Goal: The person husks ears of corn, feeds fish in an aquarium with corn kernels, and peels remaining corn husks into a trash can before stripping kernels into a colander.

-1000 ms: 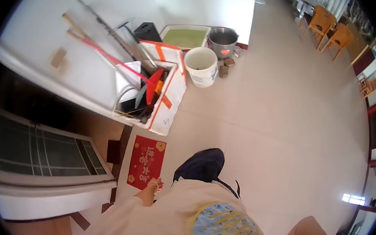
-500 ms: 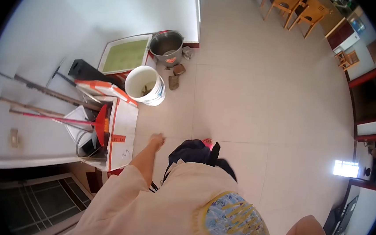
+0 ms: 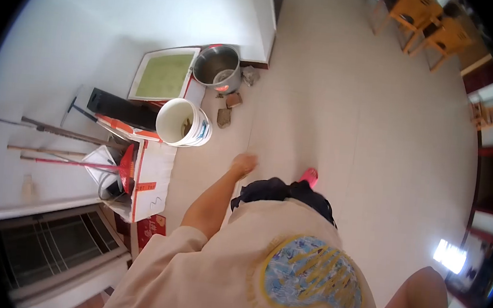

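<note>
My left hand [image 3: 244,164] hangs in front of my left side, over the tiled floor. Its fingers are smeared by motion, and I can make out no object in it. Closest to it stands a white bucket [image 3: 200,134] with something brownish at the bottom, a short way off and untouched. Of my right arm only the bent elbow [image 3: 425,292] shows at the lower right; the hand itself is out of sight. A pink shoe [image 3: 311,176] shows on one foot ahead of my dark shorts [image 3: 272,191].
By the left wall stand a foam box of greenish water [image 3: 166,75], a metal pot [image 3: 229,83], stones [image 3: 224,117], and a white foam box [image 3: 152,187] with a red dustpan [image 3: 126,168] and long handles. Wooden chairs [image 3: 449,38] stand at the far right.
My left hand has swung forward and to the right in view. A pink shoe now shows more fully. The chairs have shifted right in view.
</note>
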A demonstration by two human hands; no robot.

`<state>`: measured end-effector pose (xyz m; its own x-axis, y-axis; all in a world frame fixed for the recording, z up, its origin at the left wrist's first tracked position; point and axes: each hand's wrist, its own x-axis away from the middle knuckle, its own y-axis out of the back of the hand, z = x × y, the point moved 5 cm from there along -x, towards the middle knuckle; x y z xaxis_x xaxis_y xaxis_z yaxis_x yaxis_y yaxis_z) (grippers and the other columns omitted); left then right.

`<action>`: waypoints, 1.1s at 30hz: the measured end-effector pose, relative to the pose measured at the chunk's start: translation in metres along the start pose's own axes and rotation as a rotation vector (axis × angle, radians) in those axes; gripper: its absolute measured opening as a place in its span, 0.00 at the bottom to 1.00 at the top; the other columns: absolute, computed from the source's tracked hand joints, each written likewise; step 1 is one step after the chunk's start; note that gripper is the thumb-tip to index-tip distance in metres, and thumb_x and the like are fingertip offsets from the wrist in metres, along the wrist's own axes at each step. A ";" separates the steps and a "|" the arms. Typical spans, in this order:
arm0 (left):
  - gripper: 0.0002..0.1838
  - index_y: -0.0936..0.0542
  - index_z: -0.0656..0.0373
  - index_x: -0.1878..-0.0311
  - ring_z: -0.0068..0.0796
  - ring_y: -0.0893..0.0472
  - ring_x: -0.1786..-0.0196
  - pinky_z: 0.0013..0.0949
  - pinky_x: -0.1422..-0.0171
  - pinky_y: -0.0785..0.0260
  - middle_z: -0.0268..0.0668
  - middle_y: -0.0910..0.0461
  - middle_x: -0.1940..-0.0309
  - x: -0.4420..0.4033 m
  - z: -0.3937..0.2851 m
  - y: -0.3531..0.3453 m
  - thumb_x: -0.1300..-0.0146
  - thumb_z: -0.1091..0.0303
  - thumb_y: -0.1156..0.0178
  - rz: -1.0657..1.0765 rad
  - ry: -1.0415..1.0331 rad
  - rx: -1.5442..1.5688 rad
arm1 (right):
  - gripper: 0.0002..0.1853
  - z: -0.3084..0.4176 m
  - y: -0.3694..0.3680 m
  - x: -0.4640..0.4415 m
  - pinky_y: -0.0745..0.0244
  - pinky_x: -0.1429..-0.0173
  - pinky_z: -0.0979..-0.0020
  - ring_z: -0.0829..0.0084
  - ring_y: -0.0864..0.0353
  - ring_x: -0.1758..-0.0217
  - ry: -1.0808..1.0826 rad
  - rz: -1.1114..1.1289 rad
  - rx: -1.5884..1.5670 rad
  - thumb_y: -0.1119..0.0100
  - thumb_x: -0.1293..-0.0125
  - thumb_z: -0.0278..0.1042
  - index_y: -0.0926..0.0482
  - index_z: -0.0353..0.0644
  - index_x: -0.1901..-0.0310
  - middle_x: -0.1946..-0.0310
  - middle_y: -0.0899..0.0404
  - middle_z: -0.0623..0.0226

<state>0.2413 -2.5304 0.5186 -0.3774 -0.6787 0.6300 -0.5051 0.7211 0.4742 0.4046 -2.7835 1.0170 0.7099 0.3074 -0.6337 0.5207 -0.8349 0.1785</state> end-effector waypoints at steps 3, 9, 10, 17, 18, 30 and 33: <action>0.16 0.25 0.61 0.78 0.27 0.28 0.83 0.31 0.79 0.36 0.37 0.26 0.84 -0.019 0.141 -0.002 0.44 0.60 0.55 -0.374 0.620 0.665 | 0.18 -0.053 -0.013 0.059 0.50 0.89 0.90 0.89 0.47 0.95 0.047 -0.038 -0.025 0.63 0.36 0.41 0.35 0.42 0.81 0.93 0.43 0.79; 0.16 0.24 0.63 0.80 0.28 0.28 0.84 0.30 0.78 0.36 0.39 0.25 0.84 0.070 0.161 -0.016 0.48 0.63 0.57 -0.495 0.907 0.626 | 0.18 -0.143 -0.082 0.129 0.52 0.92 0.88 0.88 0.48 0.96 0.116 -0.198 -0.156 0.64 0.35 0.41 0.35 0.42 0.80 0.93 0.42 0.78; 0.16 0.24 0.62 0.80 0.29 0.28 0.84 0.30 0.78 0.36 0.40 0.26 0.86 0.071 0.168 -0.037 0.48 0.63 0.57 -0.479 0.928 0.639 | 0.18 -0.154 -0.093 0.136 0.52 0.92 0.88 0.88 0.48 0.96 0.146 -0.229 -0.173 0.64 0.35 0.41 0.35 0.42 0.80 0.92 0.42 0.78; 0.12 0.24 0.55 0.81 0.27 0.27 0.83 0.30 0.78 0.34 0.32 0.26 0.86 -0.001 0.143 -0.150 0.47 0.61 0.50 -0.143 1.097 1.114 | 0.18 -0.218 -0.224 0.172 0.51 0.93 0.87 0.87 0.47 0.97 0.230 -0.501 -0.365 0.65 0.35 0.40 0.33 0.41 0.78 0.92 0.39 0.76; 0.14 0.24 0.56 0.82 0.29 0.26 0.82 0.33 0.75 0.34 0.34 0.26 0.85 -0.015 0.136 -0.112 0.48 0.60 0.52 -0.197 1.043 0.965 | 0.18 -0.221 -0.251 0.173 0.51 0.93 0.87 0.86 0.46 0.96 0.252 -0.695 -0.303 0.65 0.35 0.41 0.32 0.41 0.78 0.92 0.38 0.76; 0.21 0.22 0.60 0.78 0.30 0.26 0.80 0.34 0.71 0.33 0.39 0.25 0.85 -0.090 0.027 0.138 0.45 0.52 0.55 -0.920 0.701 0.900 | 0.24 -0.273 -0.392 0.206 0.55 0.91 0.86 0.84 0.50 0.96 0.159 -1.106 0.092 0.68 0.37 0.53 0.29 0.44 0.79 0.94 0.41 0.76; 0.19 0.22 0.58 0.77 0.35 0.24 0.75 0.35 0.67 0.33 0.42 0.24 0.82 -0.099 0.025 0.071 0.45 0.55 0.55 -0.929 0.908 0.905 | 0.25 -0.289 -0.433 0.199 0.55 0.90 0.86 0.84 0.53 0.96 0.174 -1.032 -0.670 0.68 0.38 0.54 0.30 0.45 0.81 0.95 0.43 0.76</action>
<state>0.2232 -2.4155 0.4740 0.7170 -0.2729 0.6414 -0.6880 -0.4247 0.5885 0.4578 -2.2287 1.0310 -0.1480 0.7807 -0.6071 0.9760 0.2146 0.0381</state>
